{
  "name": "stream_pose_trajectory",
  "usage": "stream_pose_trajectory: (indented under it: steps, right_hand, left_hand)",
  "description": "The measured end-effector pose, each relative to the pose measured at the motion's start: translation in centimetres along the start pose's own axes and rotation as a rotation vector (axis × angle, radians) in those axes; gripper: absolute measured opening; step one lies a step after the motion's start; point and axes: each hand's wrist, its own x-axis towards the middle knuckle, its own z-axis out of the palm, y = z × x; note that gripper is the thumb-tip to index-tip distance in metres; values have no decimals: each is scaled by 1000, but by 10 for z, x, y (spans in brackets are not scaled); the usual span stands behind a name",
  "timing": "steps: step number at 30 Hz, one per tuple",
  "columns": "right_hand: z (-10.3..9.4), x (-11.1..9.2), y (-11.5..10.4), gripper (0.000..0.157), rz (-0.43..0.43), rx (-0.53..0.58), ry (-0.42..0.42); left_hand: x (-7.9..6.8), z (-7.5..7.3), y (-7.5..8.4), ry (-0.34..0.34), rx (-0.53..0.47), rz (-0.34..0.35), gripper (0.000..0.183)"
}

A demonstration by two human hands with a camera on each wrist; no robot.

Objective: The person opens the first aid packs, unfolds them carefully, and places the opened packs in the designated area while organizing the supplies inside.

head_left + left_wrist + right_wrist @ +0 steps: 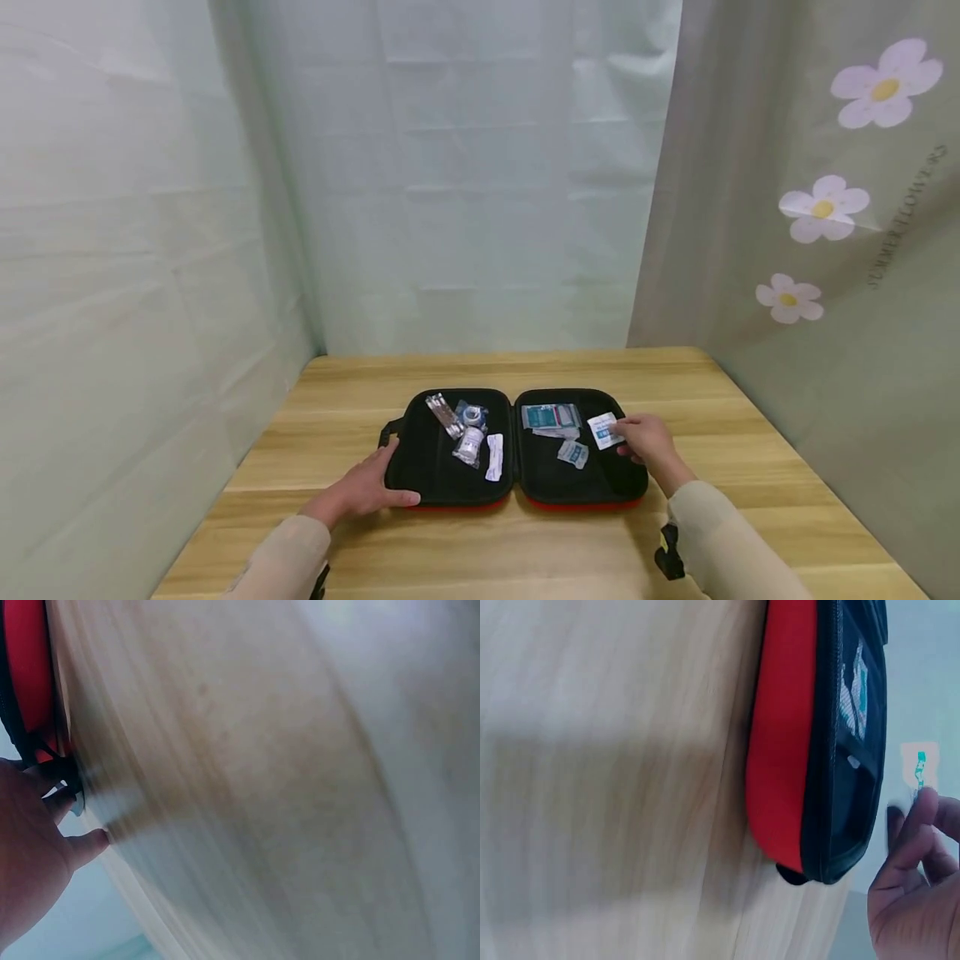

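Observation:
A black-lined case with a red shell (pixel 442 486) lies open on the table. My left hand (pixel 363 485) rests against its left side, thumb spread along the front edge, fingers by the black handle (pixel 389 431). Between thumb and fingers, my right hand (pixel 647 439) pinches a small white packet with blue print (pixel 602 428), held above the right half. In that half lie a stack of teal-and-white packets (pixel 551 417) and another small white packet (pixel 573 453). The right wrist view shows the pinched packet (pixel 919 763) beyond the case's red side (pixel 780 742).
The left half holds silvery-brown strips (pixel 446 415), a bagged roll (pixel 472 416), a bagged white roll (pixel 469 445) and a narrow white packet (pixel 494 457). Wooden tabletop (pixel 525 550) surrounds the case. Pale curtains (pixel 480 208) stand behind and at both sides.

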Motion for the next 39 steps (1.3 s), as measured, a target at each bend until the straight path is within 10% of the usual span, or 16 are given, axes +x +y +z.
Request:
stream_pose_trajectory:
  steps: [39]
  right_hand:
    - [-12, -21, 32, 17, -127, -259, 78]
  left_hand:
    - [3, -1, 0, 0, -19, 9, 122]
